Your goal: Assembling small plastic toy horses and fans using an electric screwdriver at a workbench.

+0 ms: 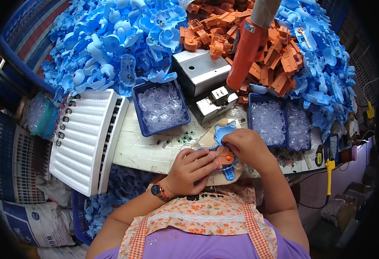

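Lying with fingers nearly straight, the left hand [191, 170] touches an orange housing [226, 157] seated in a blue shell [228, 173] (its thumb is hidden, so its grip cannot be confirmed). The right hand [246, 146] has bent fingers at the shell's upper part; whether they grip anything cannot be told. The shell lies over a tan board [204, 141] at the bench's [133, 151] near edge.

The left fingers [202, 165] hide part of the orange piece [225, 159]; the upper edge crops the blue heap [112, 43].
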The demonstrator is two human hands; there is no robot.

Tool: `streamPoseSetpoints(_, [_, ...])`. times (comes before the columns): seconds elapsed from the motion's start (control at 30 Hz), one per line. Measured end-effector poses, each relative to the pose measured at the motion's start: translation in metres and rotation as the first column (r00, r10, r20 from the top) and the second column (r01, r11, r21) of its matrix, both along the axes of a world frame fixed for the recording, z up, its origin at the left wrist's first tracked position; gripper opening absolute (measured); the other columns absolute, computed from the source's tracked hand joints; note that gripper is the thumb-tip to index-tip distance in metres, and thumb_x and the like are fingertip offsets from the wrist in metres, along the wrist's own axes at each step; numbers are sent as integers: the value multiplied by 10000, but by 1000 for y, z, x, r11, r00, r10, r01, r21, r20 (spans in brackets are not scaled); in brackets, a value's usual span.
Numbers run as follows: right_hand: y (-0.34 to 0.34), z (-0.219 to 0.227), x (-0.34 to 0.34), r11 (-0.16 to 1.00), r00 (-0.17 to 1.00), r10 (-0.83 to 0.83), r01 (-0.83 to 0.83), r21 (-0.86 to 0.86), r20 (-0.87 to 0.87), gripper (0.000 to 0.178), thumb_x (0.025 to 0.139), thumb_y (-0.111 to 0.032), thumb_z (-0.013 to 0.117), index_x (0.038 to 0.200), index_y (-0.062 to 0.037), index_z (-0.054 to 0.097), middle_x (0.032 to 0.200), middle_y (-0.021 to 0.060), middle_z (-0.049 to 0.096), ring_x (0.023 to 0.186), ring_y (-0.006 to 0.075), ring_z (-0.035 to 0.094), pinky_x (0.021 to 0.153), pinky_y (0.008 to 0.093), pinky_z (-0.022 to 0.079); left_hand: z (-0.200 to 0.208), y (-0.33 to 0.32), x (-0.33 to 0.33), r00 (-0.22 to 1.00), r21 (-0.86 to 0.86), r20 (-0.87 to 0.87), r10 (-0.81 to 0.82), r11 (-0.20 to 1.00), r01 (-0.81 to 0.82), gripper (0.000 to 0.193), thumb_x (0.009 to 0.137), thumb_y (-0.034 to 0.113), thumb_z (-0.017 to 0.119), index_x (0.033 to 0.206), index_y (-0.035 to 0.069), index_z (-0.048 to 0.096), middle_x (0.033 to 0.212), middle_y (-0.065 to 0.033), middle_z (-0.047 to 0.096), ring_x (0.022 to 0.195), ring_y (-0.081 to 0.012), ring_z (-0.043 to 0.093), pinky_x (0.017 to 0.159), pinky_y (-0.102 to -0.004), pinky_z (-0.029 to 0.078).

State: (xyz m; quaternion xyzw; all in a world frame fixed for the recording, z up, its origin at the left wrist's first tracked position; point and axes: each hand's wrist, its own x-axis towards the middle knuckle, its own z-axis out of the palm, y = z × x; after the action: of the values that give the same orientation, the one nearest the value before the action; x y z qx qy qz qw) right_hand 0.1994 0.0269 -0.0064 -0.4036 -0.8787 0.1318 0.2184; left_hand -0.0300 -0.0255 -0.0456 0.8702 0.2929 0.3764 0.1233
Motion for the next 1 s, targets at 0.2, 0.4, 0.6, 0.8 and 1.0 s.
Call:
streamPoseSetpoints(0.2, [-9, 14, -5, 1000, 998, -18, 19, -22, 57, 192, 734, -53, 648, 926, -68, 650, 769, 123, 648, 716, 332, 634, 623, 411, 496, 2, 0, 2, 1000, 14, -7, -4, 1000, 4, 482, 703, 80, 651, 1182, 136, 640, 1274, -55, 596, 1138, -229, 559, 890, -387, 413])
streamPoseSetpoints(0.4, [-5, 1, 10, 994, 999, -25, 30, -109, 48, 341, 745, -34, 629, 1083, -81, 631, 841, 146, 660, 774, 343, 639, 681, 421, 506, -1, 0, 0, 1000, 29, -26, -6, 1000, 6, 492, 673, 96, 663, 1163, 141, 653, 1252, -63, 610, 1142, -253, 570, 893, -405, 415])
streamPoseSetpoints(0.6, [-16, 0, 2, 1000, 1000, -9, 9, -25, -9, 451, 733, -14, 629, 1180, -35, 570, 949, 153, 657, 912, 343, 629, 896, 427, 487, 2, -1, 2, 1000, 29, -15, 9, 1000, -9, 479, 696, 89, 659, 1174, 126, 643, 1258, -60, 605, 1135, -247, 566, 894, -396, 411])
streamPoseSetpoints(0.8, [-14, 0, -2, 997, 995, 53, -47, -63, 85, 484, 743, -28, 631, 1219, -19, 544, 991, 148, 662, 957, 329, 629, 1065, 463, 383, 2, -1, 1, 1000, 34, -3, 9, 999, -9, 453, 716, 87, 650, 1168, 120, 644, 1253, -59, 606, 1128, -237, 565, 882, -383, 411])
streamPoseSetpoints(1.0, [-19, -10, 10, 998, 999, -5, 1, -68, -48, 530, 719, -14, 619, 1241, -71, 548, 1046, 160, 646, 1008, 316, 620, 1100, 492, 325, 0, -4, 3, 999, -59, 45, 17, 998, -15, 557, 684, 101, 680, 1231, 70, 579, 1227, -83, 611, 1144, -260, 562, 899, -408, 407])
